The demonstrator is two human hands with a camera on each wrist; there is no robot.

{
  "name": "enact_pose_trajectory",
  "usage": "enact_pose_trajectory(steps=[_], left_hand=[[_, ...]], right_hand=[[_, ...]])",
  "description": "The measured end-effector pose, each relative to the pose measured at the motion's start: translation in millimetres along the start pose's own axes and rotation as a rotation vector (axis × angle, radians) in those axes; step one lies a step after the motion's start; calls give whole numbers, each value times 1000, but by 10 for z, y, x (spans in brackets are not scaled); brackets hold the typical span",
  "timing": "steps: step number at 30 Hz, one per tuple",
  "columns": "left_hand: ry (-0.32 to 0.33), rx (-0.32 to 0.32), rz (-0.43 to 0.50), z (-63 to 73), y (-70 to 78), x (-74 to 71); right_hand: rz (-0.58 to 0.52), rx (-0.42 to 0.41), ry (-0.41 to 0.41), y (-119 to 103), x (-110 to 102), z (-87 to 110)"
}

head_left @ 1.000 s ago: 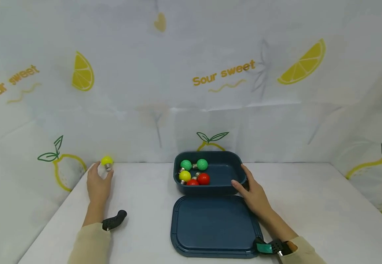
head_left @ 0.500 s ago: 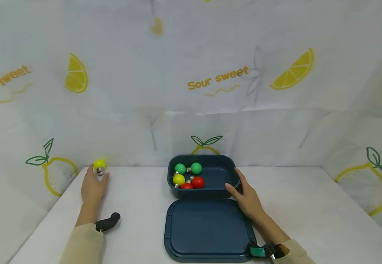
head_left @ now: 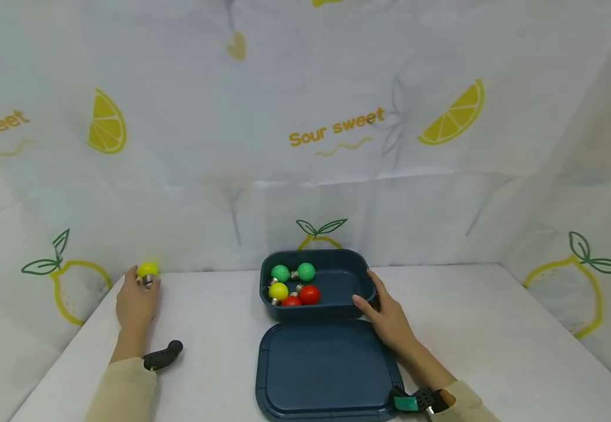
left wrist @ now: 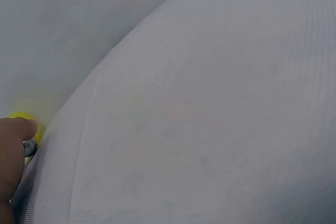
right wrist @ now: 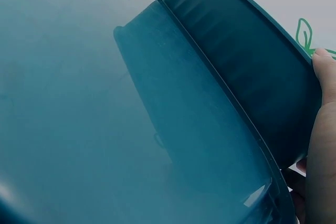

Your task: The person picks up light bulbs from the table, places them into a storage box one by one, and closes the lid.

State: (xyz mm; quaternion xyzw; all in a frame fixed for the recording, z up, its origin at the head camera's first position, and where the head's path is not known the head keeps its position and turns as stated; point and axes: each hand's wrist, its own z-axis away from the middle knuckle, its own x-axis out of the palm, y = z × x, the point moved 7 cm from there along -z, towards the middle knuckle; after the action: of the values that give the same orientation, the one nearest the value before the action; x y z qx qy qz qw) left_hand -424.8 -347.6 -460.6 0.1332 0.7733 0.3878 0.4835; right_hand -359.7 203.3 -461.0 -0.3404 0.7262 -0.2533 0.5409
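Observation:
At the table's far left, my left hand (head_left: 138, 302) has its fingers and thumb around a yellow light bulb (head_left: 148, 269), with the metal screw base toward me. In the left wrist view the thumb (left wrist: 23, 128) lies over the yellow globe. My right hand (head_left: 390, 322) grips the right end of a dark blue box (head_left: 316, 313), thumb over the rim and fingers along the outside. Inside the box's left half lie green bulbs (head_left: 306, 271), a yellow bulb (head_left: 278, 291) and red bulbs (head_left: 309, 295).
A dark blue lid (head_left: 329, 369) lies flat in front of the box, under my right wrist. The white table (head_left: 205, 328) meets a white curtain (head_left: 205, 228) printed with lemons at the back and sides.
My left fingers have closed in from beside the yellow bulb to around it. The right hand stays on the box, while the whole scene shifts left and slightly down in the head view.

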Motion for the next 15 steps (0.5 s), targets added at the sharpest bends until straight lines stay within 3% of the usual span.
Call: enact_pose_trajectory(steps=[15], left_hand=[[79,18,64,46,67,-46]], right_hand=[[10,-8,14,8,-16,12]])
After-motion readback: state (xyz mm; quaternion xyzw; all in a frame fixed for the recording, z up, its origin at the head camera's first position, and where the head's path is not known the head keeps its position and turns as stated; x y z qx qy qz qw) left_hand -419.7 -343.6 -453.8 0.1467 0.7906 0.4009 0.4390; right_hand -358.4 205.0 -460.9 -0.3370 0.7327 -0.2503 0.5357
